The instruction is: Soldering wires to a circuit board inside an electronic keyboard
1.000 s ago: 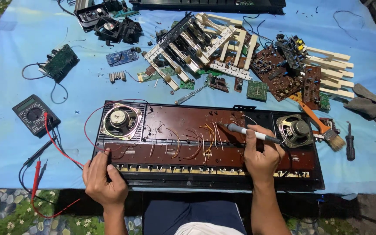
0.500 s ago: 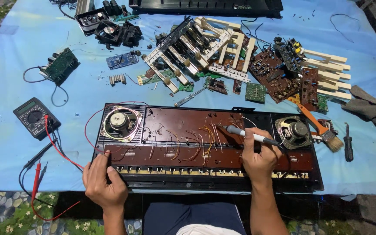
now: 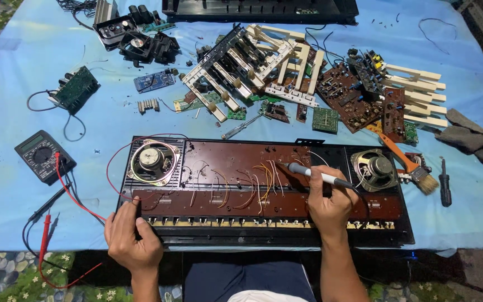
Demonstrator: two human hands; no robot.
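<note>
A blue sheet (image 3: 18, 67) covers the surface. On it lie an opened keyboard case (image 3: 264, 190), a multimeter (image 3: 43, 156), loose circuit boards (image 3: 359, 95), white keys (image 3: 420, 95), a paintbrush (image 3: 412, 165), a screwdriver (image 3: 444, 182) and what may be a grey rag (image 3: 476, 145).

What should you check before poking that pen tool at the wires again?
1. Left hand steadies the open keyboard case at its front edge: ok.
2. Right hand grips the pen-shaped tool: ok.
3. Tool tip sits by the yellow wires, on the brown board: ok.
4. Whether the tip is hot: cannot tell.
5. Multimeter probes lie off the case, at the left: ok.
6. Red wire loops round the left speaker, near the left hand's fingers: cannot tell if it is touched.
</note>
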